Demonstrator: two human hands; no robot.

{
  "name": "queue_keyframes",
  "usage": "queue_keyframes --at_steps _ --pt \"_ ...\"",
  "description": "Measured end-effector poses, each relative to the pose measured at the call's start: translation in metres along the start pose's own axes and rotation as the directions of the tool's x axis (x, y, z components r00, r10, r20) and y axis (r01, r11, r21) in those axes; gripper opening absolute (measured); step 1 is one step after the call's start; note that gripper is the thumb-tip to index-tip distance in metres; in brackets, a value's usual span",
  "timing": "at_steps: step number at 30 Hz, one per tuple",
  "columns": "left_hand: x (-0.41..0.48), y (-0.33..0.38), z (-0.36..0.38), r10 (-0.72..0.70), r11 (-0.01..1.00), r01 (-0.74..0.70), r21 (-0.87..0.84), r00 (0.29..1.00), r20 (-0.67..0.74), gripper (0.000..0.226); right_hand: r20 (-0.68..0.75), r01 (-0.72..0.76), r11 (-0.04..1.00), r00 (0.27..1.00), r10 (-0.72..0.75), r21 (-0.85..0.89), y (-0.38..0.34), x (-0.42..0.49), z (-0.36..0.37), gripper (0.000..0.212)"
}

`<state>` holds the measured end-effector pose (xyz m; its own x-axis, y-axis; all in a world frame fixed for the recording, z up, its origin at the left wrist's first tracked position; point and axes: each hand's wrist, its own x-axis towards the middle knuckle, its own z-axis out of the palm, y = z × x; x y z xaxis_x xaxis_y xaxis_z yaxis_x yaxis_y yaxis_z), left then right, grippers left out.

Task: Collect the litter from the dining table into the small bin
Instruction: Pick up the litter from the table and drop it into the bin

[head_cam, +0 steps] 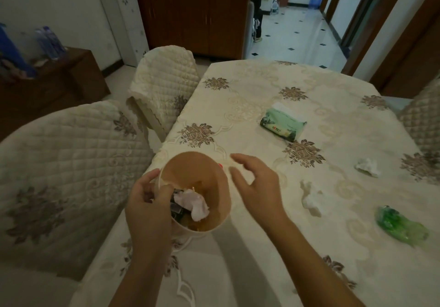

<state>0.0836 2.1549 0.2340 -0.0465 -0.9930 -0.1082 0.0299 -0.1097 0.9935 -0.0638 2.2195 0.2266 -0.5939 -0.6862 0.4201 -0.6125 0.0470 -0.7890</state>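
Observation:
A small beige bin (214, 175) stands near the table's left edge, tilted toward me. Inside it lie a crumpled white tissue (192, 203) and dark wrappers. My left hand (148, 205) grips the bin's near-left rim, thumb inside. My right hand (258, 187) hovers just right of the bin, fingers spread, holding nothing. On the cloth to the right lie a crumpled white tissue (312, 198), a second one (367, 166) farther right, and a crumpled green plastic wrapper (401, 225).
A green tissue pack (282, 122) lies mid-table on the floral cream tablecloth (262, 254). Quilted chairs stand at the left (69, 164), far left (164, 85) and right (422, 118). A dark wooden cabinet (190, 14) stands behind.

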Motion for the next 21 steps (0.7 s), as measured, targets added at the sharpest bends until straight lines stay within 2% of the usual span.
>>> queue_keyframes --at_steps 2,5,8,11,14,18,21 --pt "0.005 0.0 0.002 0.005 1.0 -0.005 -0.007 1.0 -0.01 0.032 -0.048 -0.14 0.986 0.99 0.136 -0.09 0.029 0.011 -0.002 0.026" --pt "0.015 0.0 0.008 0.005 1.0 -0.006 -0.019 1.0 -0.026 0.033 -0.024 -0.338 0.91 0.939 0.343 -0.239 0.083 0.024 0.0 0.033" --pt "0.028 0.0 0.015 0.018 1.0 -0.019 -0.009 0.999 -0.03 0.033 0.033 -0.398 0.845 0.899 0.437 -0.358 0.125 0.035 0.005 0.037" --pt "0.039 -0.003 0.021 0.03 1.0 -0.03 0.002 0.998 -0.058 0.036 0.084 -0.361 0.822 0.895 0.438 -0.441 0.147 0.045 0.012 0.034" --pt "0.046 -0.007 0.025 0.048 0.999 -0.047 0.022 0.996 -0.08 0.035 0.1 -0.278 0.824 0.923 0.371 -0.493 0.157 0.052 0.019 0.019" --pt "0.051 -0.011 0.025 0.056 0.998 -0.055 0.018 0.993 -0.105 0.03 0.09 -0.185 0.841 0.96 0.265 -0.509 0.177 0.054 0.026 0.043" --pt "0.054 -0.013 0.022 0.045 0.999 -0.047 -0.007 0.993 -0.112 0.027 0.082 -0.176 0.815 0.961 0.263 -0.552 0.179 0.052 0.029 0.02"
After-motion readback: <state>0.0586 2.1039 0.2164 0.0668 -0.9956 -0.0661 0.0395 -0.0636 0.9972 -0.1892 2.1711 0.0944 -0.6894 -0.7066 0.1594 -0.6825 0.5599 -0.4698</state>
